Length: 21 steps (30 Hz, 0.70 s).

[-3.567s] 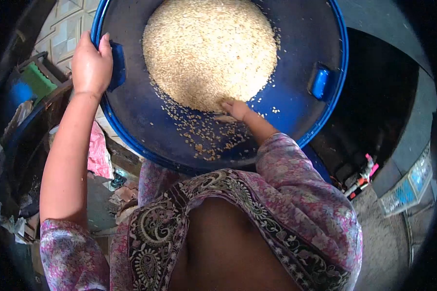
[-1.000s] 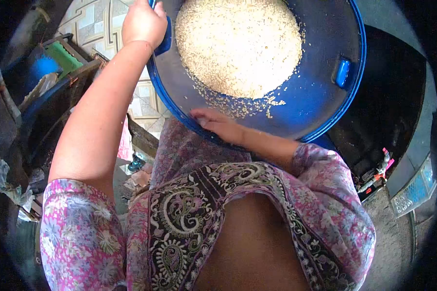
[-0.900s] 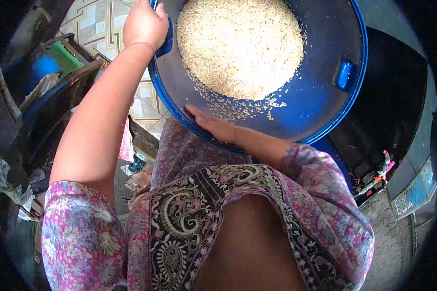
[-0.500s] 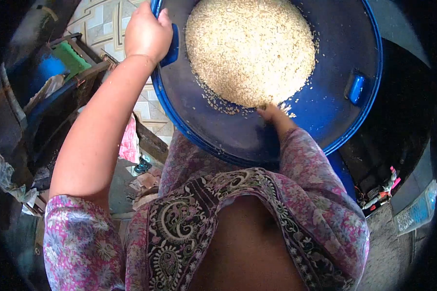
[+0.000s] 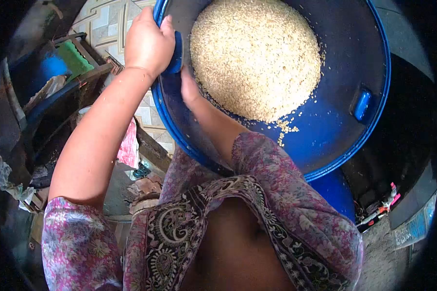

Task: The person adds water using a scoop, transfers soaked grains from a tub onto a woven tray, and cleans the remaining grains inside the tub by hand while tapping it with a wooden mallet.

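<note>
A blue plastic drum (image 5: 332, 128) tilts towards me, its mouth facing up at me. A heap of pale yellowish grain (image 5: 257, 58) lies inside, with loose grains scattered at its lower edge. My left hand (image 5: 148, 46) is closed round the drum's left rim, beside a blue handle lug. Inside the drum, my right hand (image 5: 189, 87) is against the left wall at the edge of the heap. It is seen edge-on, slightly blurred, fingers stretched upward and partly hidden, with nothing visible held in it.
A large dark round vessel (image 5: 393, 126) stands on the right behind the drum. To the left are a wooden frame with a green panel (image 5: 73, 60), a crumpled plastic bag (image 5: 7, 174) and a pink cloth (image 5: 128, 145). A blue-and-white packet (image 5: 415, 228) is at the lower right.
My right hand has moved left and up along the drum's wall, away from the heap's lower edge. Grains have trickled down there. The drum has shifted slightly right and down; my left hand keeps its hold.
</note>
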Available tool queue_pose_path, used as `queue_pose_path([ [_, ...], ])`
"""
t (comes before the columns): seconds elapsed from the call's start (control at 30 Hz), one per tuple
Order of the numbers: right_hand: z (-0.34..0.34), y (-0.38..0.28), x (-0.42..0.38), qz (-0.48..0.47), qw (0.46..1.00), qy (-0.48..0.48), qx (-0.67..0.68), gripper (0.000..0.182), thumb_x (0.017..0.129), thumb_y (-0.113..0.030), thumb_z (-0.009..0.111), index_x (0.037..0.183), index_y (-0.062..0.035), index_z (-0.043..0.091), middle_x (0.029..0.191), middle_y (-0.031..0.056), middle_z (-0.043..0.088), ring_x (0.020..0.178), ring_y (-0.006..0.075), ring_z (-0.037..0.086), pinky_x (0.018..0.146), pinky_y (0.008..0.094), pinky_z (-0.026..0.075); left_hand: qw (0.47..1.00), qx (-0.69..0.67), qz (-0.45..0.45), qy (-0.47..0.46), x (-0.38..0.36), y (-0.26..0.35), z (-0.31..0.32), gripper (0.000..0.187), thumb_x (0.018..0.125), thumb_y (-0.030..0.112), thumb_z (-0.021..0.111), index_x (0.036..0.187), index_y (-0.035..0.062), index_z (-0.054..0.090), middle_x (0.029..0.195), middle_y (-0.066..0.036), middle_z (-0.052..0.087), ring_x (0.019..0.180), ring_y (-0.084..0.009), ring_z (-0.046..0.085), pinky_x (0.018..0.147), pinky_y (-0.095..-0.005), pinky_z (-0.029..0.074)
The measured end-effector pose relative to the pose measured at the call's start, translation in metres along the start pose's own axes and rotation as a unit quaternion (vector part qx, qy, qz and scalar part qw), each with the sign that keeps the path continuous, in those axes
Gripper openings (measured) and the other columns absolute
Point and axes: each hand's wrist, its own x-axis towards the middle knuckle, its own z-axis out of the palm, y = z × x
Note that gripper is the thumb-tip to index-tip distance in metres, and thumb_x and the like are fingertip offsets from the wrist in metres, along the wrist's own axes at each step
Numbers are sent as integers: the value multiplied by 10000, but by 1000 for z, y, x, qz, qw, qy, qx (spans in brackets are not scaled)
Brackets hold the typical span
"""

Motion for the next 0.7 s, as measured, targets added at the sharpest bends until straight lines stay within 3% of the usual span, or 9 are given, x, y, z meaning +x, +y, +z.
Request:
queue_pose_path([
  [0.13, -52, 79, -19, 24, 997, -51, -54, 535, 893, -393, 276, 1195, 29, 406, 1279, 171, 369, 1212, 238, 315, 1011, 284, 203, 1000, -6, -16, -14, 0, 4, -4, 252, 774, 207, 517, 887, -17, 494, 836, -227, 535, 794, -398, 518, 722, -435, 414],
  [0.2, -118, 62, -75, 199, 945, -134, -221, 577, 877, -456, 294, 1229, -7, 384, 1275, 147, 381, 1201, 226, 319, 1000, 291, 211, 1000, 11, 4, 1, 1, 1, -4, 292, 790, 233, 516, 917, -28, 493, 820, -242, 549, 790, -401, 530, 708, -424, 421],
  [0.23, -161, 153, -68, 160, 951, -176, -199, 537, 880, -445, 296, 1228, -50, 401, 1278, 149, 380, 1209, 256, 319, 996, 313, 231, 999, 25, 23, 10, 0, 0, -3, 332, 805, 260, 514, 947, -39, 491, 804, -257, 563, 786, -404, 542, 694, -413, 428],
  [0.33, -258, 111, -90, 226, 769, -209, -560, 466, 828, -433, 410, 1056, -54, 554, 1121, 168, 516, 1067, 318, 465, 914, 366, 343, 1000, 3, -16, -8, 1, 0, -2, 327, 807, 272, 519, 932, -29, 496, 803, -255, 561, 779, -418, 531, 691, -415, 426],
  [0.37, -292, 88, -81, 270, 759, -255, -534, 462, 830, -438, 399, 991, -48, 589, 1116, 162, 520, 1056, 303, 475, 904, 364, 351, 999, -26, 22, 3, 2, -6, 1, 326, 811, 286, 510, 932, -16, 499, 797, -251, 564, 768, -413, 535, 686, -414, 428],
  [0.47, -332, -4, -67, 61, 789, -38, -610, 506, 820, -465, 396, 1089, -54, 520, 1033, 176, 560, 969, 330, 522, 845, 380, 398, 1000, 7, -3, -27, 2, -8, 2, 335, 816, 304, 496, 937, -8, 501, 787, -244, 568, 763, -408, 539, 678, -414, 430],
  [0.57, -339, -108, -27, 83, 759, 48, -644, 461, 802, -462, 449, 973, -55, 579, 959, 161, 598, 924, 289, 561, 820, 377, 416, 999, 11, -16, -26, 2, -7, 0, 344, 819, 318, 484, 934, -7, 502, 782, -239, 571, 764, -406, 541, 675, -422, 429],
  [0.63, -340, -155, -22, 78, 975, 24, -206, 332, 841, -330, 427, 811, -34, 574, 768, 116, 622, 746, 186, 604, 702, 296, 470, 999, 38, 20, -5, 3, -9, 1, 342, 818, 317, 484, 930, -6, 504, 778, -240, 571, 766, -407, 541, 678, -434, 426],
  [0.7, -339, -144, -34, 129, 991, 29, -24, 327, 864, -281, 375, 888, -4, 546, 826, 119, 615, 762, 200, 604, 710, 292, 475, 1000, 29, 6, -10, 4, -6, 0, 345, 818, 318, 484, 929, -9, 504, 780, -242, 570, 767, -409, 540, 682, -438, 424],
])
